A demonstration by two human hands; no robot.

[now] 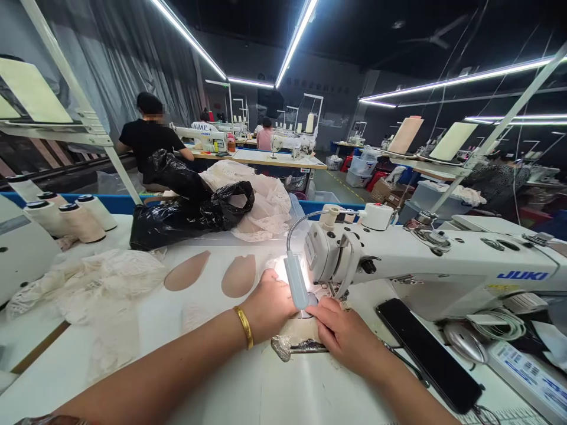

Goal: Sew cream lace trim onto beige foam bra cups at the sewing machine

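Note:
My left hand (272, 302), with a gold bracelet (244, 327) at its wrist, is closed beside the needle area of a white sewing machine (398, 251). Lamp glare and the grey lamp head (296, 281) partly hide its fingers. On the other side of the lamp, my right hand (343, 329) is closed, its fingertips at the round metal plate (310, 300). What either hand pinches is too small and bright to make out. Two beige cups (186, 271) (239, 276) lie on the white table (212, 378), left of the machine.
White lace (84, 283) and thread cones (82, 222) lie at the left. Behind the cups are a black plastic bag (177, 224) and cream lace (261, 206). A black phone (427, 354) rests at the right, beside cables and a white box (529, 375). A person in black (150, 141) sits farther back.

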